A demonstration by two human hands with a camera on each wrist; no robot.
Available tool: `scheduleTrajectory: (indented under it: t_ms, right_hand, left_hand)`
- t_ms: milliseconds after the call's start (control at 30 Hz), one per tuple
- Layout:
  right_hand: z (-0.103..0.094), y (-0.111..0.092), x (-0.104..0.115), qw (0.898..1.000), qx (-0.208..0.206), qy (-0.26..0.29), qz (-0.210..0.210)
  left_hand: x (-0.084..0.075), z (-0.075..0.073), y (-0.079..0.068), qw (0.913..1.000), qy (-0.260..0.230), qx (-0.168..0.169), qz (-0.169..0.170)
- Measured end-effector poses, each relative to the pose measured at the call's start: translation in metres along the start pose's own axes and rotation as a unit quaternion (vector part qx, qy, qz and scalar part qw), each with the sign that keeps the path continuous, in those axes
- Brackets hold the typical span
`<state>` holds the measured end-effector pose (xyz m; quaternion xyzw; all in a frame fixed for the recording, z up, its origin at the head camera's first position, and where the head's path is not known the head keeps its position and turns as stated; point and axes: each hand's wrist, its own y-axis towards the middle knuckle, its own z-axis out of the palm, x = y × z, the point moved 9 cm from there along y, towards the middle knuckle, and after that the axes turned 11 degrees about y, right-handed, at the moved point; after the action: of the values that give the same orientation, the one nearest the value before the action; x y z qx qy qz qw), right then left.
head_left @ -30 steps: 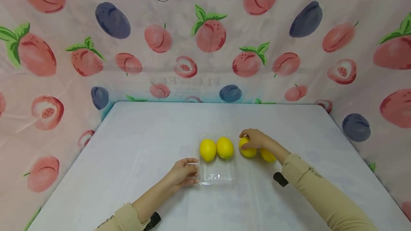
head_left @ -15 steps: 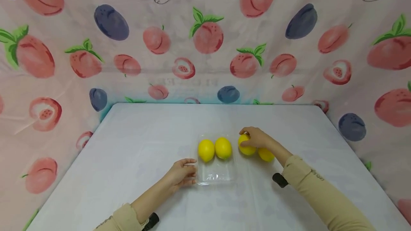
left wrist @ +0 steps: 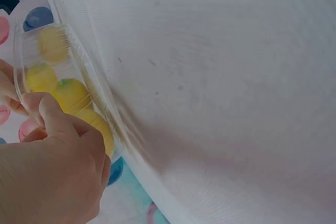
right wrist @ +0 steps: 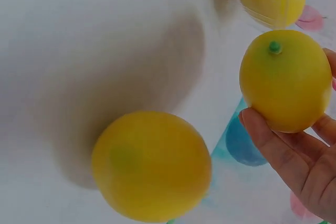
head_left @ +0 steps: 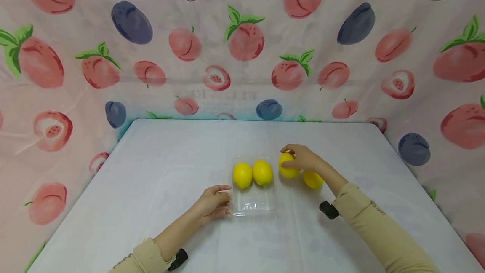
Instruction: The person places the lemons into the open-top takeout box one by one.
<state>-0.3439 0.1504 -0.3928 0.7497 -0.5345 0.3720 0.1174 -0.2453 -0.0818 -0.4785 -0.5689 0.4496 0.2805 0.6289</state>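
Observation:
A clear plastic container (head_left: pixel 253 204) stands on the table with two yellow lemons, left (head_left: pixel 242 175) and right (head_left: pixel 262 173), side by side in its far half. At its left side is my left hand (head_left: pixel 213 201), fingers bent at the rim, holding the container (left wrist: pixel 79 61) there in the left wrist view. My right hand (head_left: pixel 304 158) grips another lemon (head_left: pixel 289 171) just right of the container. That lemon (right wrist: pixel 286 82) shows a green stem nub in the right wrist view, between thumb and fingers. One more lemon (head_left: pixel 313 180) lies on the table beneath the right wrist.
White cloth covers the table (head_left: pixel 182 146), whose far edge meets a fruit-printed curtain (head_left: pixel 212 45). Black wrist cameras, left (head_left: pixel 178 260) and right (head_left: pixel 329 210), hang below the two sleeves.
The right hand and its lemon have shifted slightly up and away from the lemon on the table. The left hand keeps its place at the container, and the head view has tilted a little.

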Motion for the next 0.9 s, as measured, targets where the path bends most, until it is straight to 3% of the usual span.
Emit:
scheduleTrajectory:
  t_ms: [267, 900]
  right_hand:
    - [-0.011, -0.005, 0.005, 0.999, -0.018, 0.027, -0.011]
    - [-0.001, -0.006, 0.016, 0.996, -0.036, 0.075, -0.040]
  left_hand:
    - [0.000, 0.001, 0.001, 1.0000, -0.001, 0.005, 0.000]
    - [0.000, 0.002, 0.001, 0.9999, -0.011, 0.009, 0.007]
